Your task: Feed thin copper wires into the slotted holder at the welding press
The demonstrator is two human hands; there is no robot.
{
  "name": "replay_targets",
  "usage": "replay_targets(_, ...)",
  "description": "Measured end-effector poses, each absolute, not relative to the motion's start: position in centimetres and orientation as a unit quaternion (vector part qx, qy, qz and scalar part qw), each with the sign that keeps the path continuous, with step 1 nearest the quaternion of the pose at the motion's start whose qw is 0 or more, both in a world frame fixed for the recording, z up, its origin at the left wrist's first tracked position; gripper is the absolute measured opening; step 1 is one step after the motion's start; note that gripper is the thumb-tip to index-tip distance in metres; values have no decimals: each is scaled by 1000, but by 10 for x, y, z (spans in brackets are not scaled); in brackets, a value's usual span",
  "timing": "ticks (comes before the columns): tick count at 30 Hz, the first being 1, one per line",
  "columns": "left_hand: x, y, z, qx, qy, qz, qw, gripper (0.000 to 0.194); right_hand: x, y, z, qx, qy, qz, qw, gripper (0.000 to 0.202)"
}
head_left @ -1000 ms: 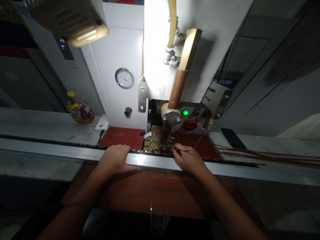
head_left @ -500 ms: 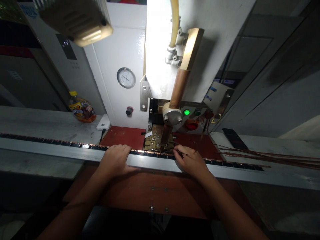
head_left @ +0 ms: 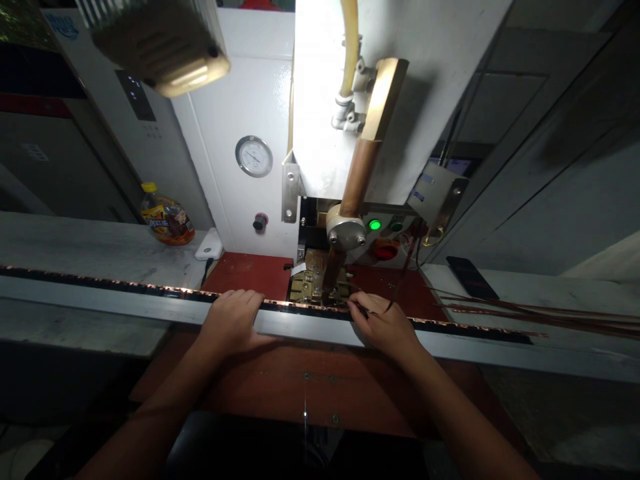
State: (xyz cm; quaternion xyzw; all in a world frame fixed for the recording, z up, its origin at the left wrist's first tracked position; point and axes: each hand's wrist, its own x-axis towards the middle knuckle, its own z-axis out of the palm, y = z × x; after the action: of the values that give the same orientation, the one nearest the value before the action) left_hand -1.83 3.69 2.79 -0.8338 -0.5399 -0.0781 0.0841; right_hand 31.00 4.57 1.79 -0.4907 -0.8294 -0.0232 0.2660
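Note:
My left hand [head_left: 233,319] is wrapped over a long pale metal rail [head_left: 300,323], thumb on its near face and fingers over the far edge. Along that edge runs a black strip with copper-coloured patches [head_left: 165,289]. My right hand [head_left: 385,327] is closed in a pinch beside the strip, around a thin dark wire-like piece [head_left: 390,303] that rises from the fingers. Between the hands, the copper electrode rod [head_left: 334,267] of a welder-like machine comes down over the strip, in front of a brass block [head_left: 313,273]. The rod's tip contact is hard to make out.
The white machine body [head_left: 200,133] carries a round gauge [head_left: 254,157], a lit green button [head_left: 375,225] and a red knob [head_left: 385,250]. Long copper strips [head_left: 550,317] and a phone [head_left: 471,277] lie at right. A bottle [head_left: 167,217] stands at left. A lamp [head_left: 165,53] hangs above.
The view has shifted slightly. The dark thin piece at my right hand now slants upward rather than lying along the fingers. Both hands keep nearly the same places.

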Motion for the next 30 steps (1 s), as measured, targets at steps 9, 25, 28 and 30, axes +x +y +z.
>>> replay_targets(9,-18,38,26,-831,-542,-75,94,59,311,45,19,-486,-831,-30,269,23)
replay_targets(25,-6,37,25,-838,-524,-106,108,57,322,44,19,-490,-828,-20,271,25)
replay_targets(28,-3,36,25,-839,-521,-109,109,56,326,43,18,-493,-826,-18,273,25)
replay_targets(30,-1,35,25,-840,-520,-112,108,55,328,43,17,-492,-826,-20,276,25)
